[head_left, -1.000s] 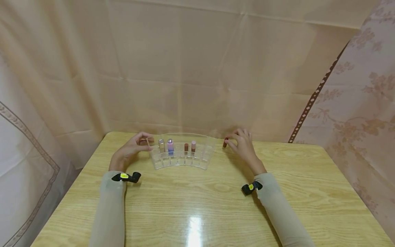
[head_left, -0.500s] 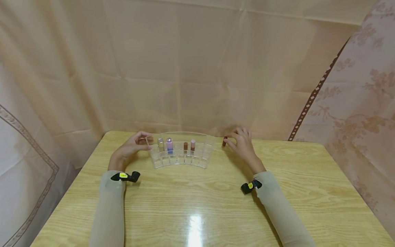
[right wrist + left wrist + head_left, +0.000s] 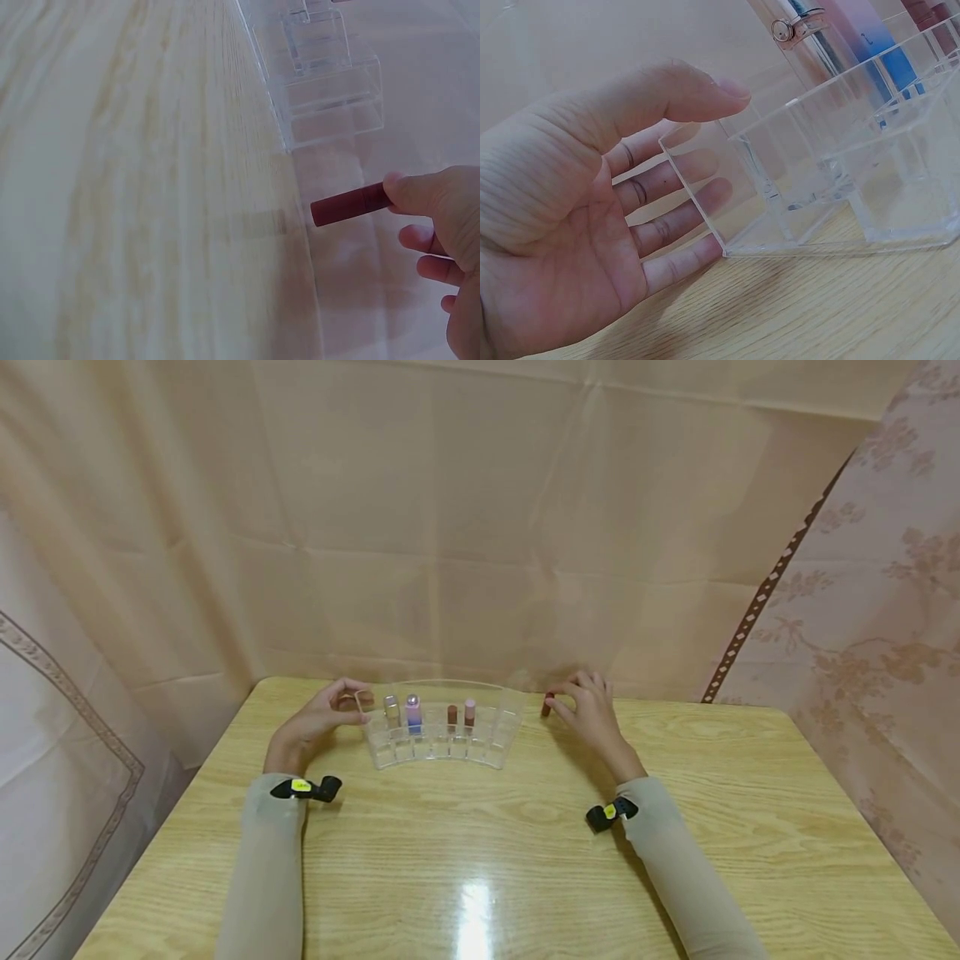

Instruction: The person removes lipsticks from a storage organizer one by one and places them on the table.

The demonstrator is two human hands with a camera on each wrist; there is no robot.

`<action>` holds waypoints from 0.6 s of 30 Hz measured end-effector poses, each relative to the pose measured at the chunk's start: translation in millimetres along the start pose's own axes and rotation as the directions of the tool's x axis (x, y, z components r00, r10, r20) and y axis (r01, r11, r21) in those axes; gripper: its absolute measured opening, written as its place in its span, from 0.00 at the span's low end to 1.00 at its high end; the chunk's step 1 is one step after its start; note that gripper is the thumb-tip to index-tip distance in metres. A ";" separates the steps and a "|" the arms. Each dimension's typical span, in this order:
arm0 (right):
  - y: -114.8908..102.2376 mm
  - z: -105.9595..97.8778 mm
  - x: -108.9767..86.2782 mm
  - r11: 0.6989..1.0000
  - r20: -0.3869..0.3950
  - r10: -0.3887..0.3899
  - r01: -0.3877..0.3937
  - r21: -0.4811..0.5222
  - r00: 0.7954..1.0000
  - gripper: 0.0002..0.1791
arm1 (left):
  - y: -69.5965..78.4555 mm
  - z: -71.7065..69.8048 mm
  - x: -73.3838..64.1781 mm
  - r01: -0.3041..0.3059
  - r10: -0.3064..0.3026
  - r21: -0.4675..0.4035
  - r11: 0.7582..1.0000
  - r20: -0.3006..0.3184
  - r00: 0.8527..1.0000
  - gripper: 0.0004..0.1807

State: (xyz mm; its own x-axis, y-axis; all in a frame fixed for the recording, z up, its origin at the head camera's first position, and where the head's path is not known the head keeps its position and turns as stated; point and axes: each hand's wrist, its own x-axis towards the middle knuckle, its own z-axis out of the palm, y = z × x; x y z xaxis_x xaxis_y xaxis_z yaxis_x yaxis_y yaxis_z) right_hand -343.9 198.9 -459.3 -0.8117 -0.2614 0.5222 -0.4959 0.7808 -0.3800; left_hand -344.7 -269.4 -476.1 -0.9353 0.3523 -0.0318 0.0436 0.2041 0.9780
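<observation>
A clear stepped lipstick organizer (image 3: 435, 750) stands on the table near its back edge. My left hand (image 3: 321, 717) holds its left end. The thumb (image 3: 705, 97) lies at the top edge and the fingers (image 3: 679, 180) show behind the clear side wall. Off the organizer's right end, my right hand (image 3: 594, 714) pinches a dark red lipstick tube (image 3: 349, 205) at its top, between thumb and finger. Inside the organizer stand a metallic tube (image 3: 392, 712), a pink-and-blue tube (image 3: 414, 714), a brown-red tube (image 3: 452, 717) and a pink-capped tube (image 3: 469, 713).
The wood-grain table (image 3: 450, 835) runs toward me, with a bright light reflection at its front. A beige curtain (image 3: 450, 568) hangs right behind the back edge. Patterned cloths hang at the left and right sides. Black wrist cameras sit on both sleeves.
</observation>
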 end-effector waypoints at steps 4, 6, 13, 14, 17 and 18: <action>-0.2 -0.1 -0.8 1.000 0.002 0.011 -0.011 0.004 1.000 0.10 | 0.8 0.6 -0.6 -0.005 0.005 0.003 1.000 0.002 1.000 0.30; -0.1 -0.1 -0.9 1.000 0.006 0.016 -0.016 0.005 1.000 0.10 | 1.5 0.9 -0.9 -0.015 0.015 0.009 1.000 0.005 1.000 0.30; -1.2 -1.2 -0.7 0.999 0.033 0.042 -0.043 0.017 0.999 0.10 | 1.3 0.4 -1.1 -0.023 0.023 0.011 1.000 0.007 1.000 0.29; -1.3 -1.2 -0.7 0.999 0.036 0.045 -0.046 0.017 0.998 0.10 | 1.0 0.4 -1.2 -0.025 0.025 0.011 1.000 0.009 1.000 0.29; -1.0 -1.2 -0.7 0.998 0.039 0.050 -0.051 0.026 0.998 0.09 | -0.1 0.2 -0.7 -0.035 0.035 0.010 0.999 0.011 0.999 0.29; -1.0 -1.2 -0.7 0.998 0.041 0.050 -0.051 0.030 0.998 0.09 | -0.5 0.0 -0.4 -0.039 0.038 0.009 0.999 0.011 0.999 0.29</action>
State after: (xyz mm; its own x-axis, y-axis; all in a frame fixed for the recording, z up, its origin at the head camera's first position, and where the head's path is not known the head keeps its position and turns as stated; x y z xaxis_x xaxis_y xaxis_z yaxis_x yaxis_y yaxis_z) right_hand -342.4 198.9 -458.4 -0.8475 -0.2448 0.4709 -0.4625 0.7760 -0.4289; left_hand -344.4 -269.6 -476.6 -0.9289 0.3703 0.0035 0.0827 0.1984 0.9766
